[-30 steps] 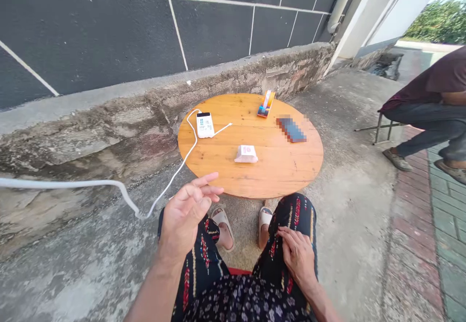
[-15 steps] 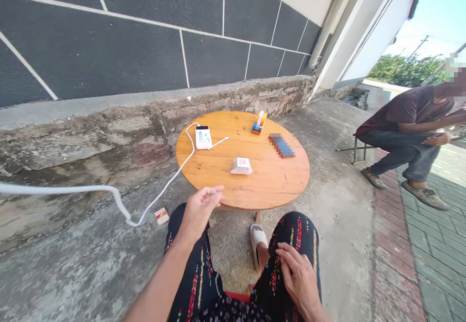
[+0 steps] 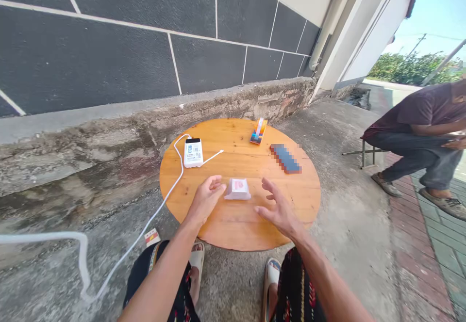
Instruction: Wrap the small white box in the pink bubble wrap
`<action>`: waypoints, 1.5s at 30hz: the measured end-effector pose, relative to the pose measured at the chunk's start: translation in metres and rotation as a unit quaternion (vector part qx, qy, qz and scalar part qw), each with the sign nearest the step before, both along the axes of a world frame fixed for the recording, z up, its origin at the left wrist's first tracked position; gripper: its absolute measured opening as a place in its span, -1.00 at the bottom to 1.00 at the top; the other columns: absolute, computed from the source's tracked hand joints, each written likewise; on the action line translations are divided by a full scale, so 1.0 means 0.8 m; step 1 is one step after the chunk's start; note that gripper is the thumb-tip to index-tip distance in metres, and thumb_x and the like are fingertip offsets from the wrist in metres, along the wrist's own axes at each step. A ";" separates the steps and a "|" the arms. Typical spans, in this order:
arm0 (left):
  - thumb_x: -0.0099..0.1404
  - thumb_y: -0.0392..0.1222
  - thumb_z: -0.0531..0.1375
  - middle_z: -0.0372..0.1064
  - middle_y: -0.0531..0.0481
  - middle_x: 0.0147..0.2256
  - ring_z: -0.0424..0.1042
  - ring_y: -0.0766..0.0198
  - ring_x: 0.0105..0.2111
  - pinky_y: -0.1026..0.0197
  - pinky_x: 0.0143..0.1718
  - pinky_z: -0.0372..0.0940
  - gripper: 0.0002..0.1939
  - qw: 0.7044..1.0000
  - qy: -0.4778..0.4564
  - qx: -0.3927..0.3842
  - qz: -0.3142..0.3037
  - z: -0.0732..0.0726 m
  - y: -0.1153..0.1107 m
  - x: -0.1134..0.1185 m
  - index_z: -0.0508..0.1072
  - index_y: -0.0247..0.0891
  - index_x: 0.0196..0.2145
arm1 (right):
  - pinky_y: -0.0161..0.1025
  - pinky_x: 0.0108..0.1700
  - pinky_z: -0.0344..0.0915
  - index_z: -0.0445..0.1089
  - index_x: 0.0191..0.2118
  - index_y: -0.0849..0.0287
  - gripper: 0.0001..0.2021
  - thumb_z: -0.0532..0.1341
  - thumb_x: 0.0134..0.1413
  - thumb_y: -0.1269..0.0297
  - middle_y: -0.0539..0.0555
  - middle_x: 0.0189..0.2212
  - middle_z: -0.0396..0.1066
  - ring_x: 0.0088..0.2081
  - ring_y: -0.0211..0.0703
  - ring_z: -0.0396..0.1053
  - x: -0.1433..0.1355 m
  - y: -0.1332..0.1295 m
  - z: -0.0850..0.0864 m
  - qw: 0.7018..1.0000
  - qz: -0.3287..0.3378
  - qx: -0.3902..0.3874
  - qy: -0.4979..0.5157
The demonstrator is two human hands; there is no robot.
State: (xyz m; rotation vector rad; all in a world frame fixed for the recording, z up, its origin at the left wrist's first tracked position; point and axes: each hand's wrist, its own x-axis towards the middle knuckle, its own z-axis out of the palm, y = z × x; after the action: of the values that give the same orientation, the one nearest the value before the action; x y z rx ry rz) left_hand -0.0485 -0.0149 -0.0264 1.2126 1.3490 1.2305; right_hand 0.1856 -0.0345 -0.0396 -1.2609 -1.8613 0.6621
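A small white package with pink print [image 3: 238, 188] rests on the round wooden table [image 3: 233, 234], between my two hands. Just left of it is my left hand [image 3: 207, 198], fingers loosely curved and holding nothing. On the other side my right hand [image 3: 278, 208] is spread open, thumb apart from the fingers, a short gap from the package. A white power bank [image 3: 193, 152] with a white cable lies on the table's left part. Toward the back stands a tape dispenser [image 3: 258, 132] with an orange roll. A pixelated phone [image 3: 286, 158] lies to the right.
The white cable [image 3: 156, 213] runs off the table's left edge across the foreground. A tiled wall [image 3: 127, 60] rises behind. At the right a person [image 3: 429, 118] sits on a stool. A small card box [image 3: 152, 237] lies on the ground, left of my knee.
My right hand has risen from my knee to the right of the package. My left hand has moved forward over the table. The view has come closer to the table.
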 end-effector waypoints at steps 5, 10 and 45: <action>0.22 0.06 0.18 0.33 -0.25 0.07 0.32 0.07 0.09 0.02 0.14 0.18 -0.45 0.994 -0.001 -0.020 -0.106 -0.005 0.031 -0.007 0.31 -0.33 0.06 | 0.18 0.24 0.01 -0.22 0.36 0.14 0.00 0.35 -0.10 0.05 0.32 0.31 -0.07 0.28 0.16 0.00 -0.022 0.059 -0.011 0.994 0.089 -0.066 -0.021; 0.27 -0.04 0.17 0.30 -0.12 0.09 0.33 0.13 0.03 0.05 0.07 0.24 -0.48 0.987 0.085 -0.023 -0.136 -0.013 0.023 -0.016 0.23 -0.18 0.15 | 0.11 0.19 0.11 -0.20 0.35 0.10 -0.07 0.34 -0.06 0.14 0.23 0.22 0.14 0.20 0.11 0.14 -0.031 0.063 -0.022 0.994 0.089 -0.036 -0.059; 0.17 -0.28 0.11 0.36 -0.02 -0.20 0.31 0.33 -0.36 0.22 -0.24 0.27 -0.41 0.976 0.116 -0.026 -0.184 0.004 0.007 0.019 0.21 -0.21 0.19 | 0.13 0.06 0.22 -0.01 0.29 0.16 -0.29 0.25 0.02 0.27 0.23 0.11 0.29 0.07 0.13 0.26 -0.033 0.033 -0.019 0.988 0.029 0.001 -0.150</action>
State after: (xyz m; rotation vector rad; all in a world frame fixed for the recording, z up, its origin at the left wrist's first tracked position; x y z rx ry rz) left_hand -0.0334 -0.0091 -0.0234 1.5242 1.2387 0.8076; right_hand 0.1591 -0.0078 -0.0545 -1.3692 -2.1496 0.5231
